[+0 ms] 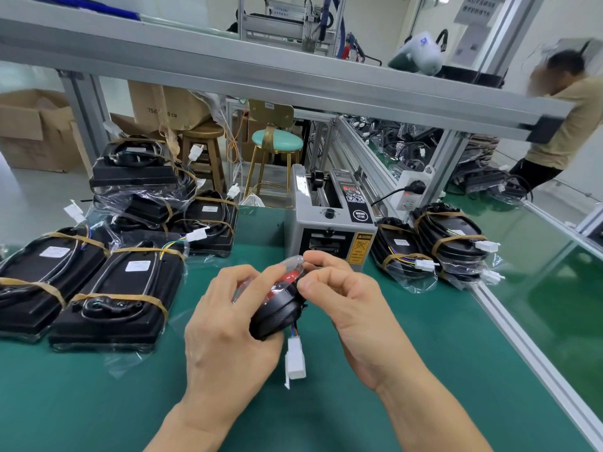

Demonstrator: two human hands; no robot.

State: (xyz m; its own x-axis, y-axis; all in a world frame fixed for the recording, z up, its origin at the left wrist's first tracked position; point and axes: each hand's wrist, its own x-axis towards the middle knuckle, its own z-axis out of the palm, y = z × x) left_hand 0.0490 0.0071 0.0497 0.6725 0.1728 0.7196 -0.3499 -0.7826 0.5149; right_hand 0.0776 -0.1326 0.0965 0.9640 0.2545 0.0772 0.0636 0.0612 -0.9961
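the left hand (228, 324) hides the round black lamp's (277, 313) near side — its wires too.

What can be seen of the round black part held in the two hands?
The round black part is a disc-shaped housing of black plastic with a red face, held tilted above the green mat. Over its top lies clear plastic. Thin coloured wires leave its underside and end in a hanging white connector. The left hand grips its rim; the right hand pinches the clear plastic.
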